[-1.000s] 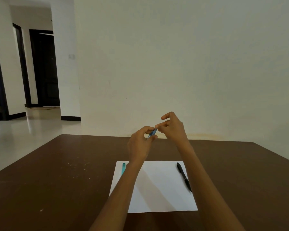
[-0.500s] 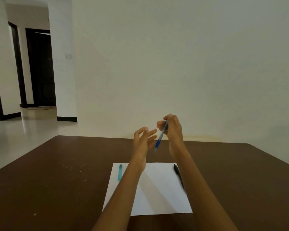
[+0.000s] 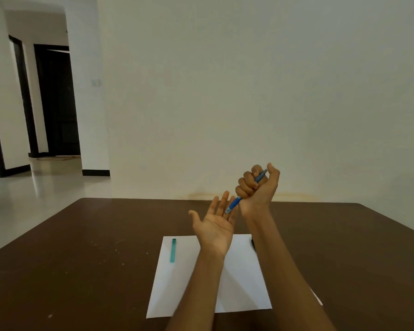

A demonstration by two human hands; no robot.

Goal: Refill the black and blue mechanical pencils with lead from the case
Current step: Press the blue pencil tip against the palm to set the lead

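My right hand [image 3: 258,185] is fisted around the blue mechanical pencil [image 3: 236,202], held up above the table's far edge with the thumb on its top end and its tip slanting down to the left. The tip hovers over the fingers of my left hand [image 3: 214,223], which is open, palm up, with nothing in it. A teal lead case [image 3: 173,250] lies on the left part of a white sheet of paper [image 3: 177,283]. Only the top end of the black pencil [image 3: 252,243] shows at the sheet's right edge; my right forearm hides the rest.
The sheet lies on a dark brown table [image 3: 81,271] that stands against a plain white wall [image 3: 249,91]. A doorway [image 3: 55,101] and tiled floor open at the far left.
My right hand shifted the blue pencil from a fingertip hold into a fist grip and turned its tip downward. My left hand turned palm up and spread open beneath the tip.
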